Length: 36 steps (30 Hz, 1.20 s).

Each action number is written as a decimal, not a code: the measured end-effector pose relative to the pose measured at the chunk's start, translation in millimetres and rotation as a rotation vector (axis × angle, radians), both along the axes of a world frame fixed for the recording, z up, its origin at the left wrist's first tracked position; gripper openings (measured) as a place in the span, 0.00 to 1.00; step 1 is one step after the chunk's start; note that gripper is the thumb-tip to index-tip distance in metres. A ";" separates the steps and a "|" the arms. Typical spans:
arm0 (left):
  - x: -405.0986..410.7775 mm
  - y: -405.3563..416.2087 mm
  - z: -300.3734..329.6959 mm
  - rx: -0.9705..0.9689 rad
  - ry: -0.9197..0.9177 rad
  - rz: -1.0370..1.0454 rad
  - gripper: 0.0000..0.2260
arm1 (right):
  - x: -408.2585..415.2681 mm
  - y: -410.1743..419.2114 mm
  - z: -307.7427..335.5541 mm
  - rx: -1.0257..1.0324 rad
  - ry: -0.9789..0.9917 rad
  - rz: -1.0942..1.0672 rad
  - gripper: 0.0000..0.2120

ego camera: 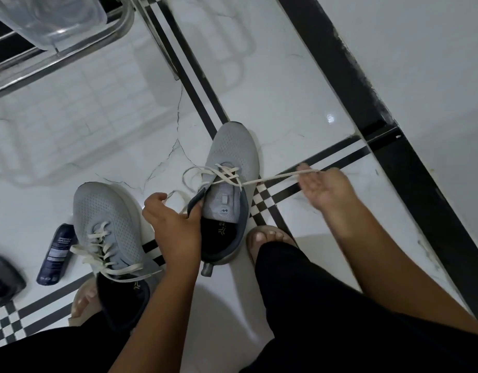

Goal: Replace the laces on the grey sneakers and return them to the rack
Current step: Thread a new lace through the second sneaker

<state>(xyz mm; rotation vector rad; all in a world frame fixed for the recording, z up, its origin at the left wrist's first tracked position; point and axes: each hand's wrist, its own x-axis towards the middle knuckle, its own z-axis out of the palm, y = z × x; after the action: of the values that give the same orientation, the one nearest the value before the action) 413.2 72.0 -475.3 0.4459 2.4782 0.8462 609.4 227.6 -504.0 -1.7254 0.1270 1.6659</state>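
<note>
Two grey mesh sneakers stand on the white marble floor. The right sneaker [231,157] is partly laced near its toe with a cream lace [270,178]. My left hand [173,219] grips the dark collar of this sneaker at its left side, and a loop of lace runs by its fingers. My right hand [322,188] pinches the lace's other end and holds it taut out to the right. The left sneaker [106,219] sits nearer to me, fully threaded with a cream lace [103,251] whose ends lie loose.
A dark blue bottle [56,255] lies left of the left sneaker. A metal rack [57,57] with a clear plastic tub [52,17] stands at the top left. My feet in sandals [270,238] flank the shoes. A black skirting [367,103] borders the white wall at right.
</note>
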 end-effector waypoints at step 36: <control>-38.9 27.8 -19.7 -0.087 -0.147 -0.513 0.05 | -68.2 -45.0 7.0 0.622 -0.620 1.588 0.07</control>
<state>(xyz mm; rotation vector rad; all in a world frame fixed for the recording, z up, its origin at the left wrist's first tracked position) 374.3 99.8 -495.0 0.9014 2.1103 0.5353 541.3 182.6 -497.0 -1.6742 -2.2510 1.5387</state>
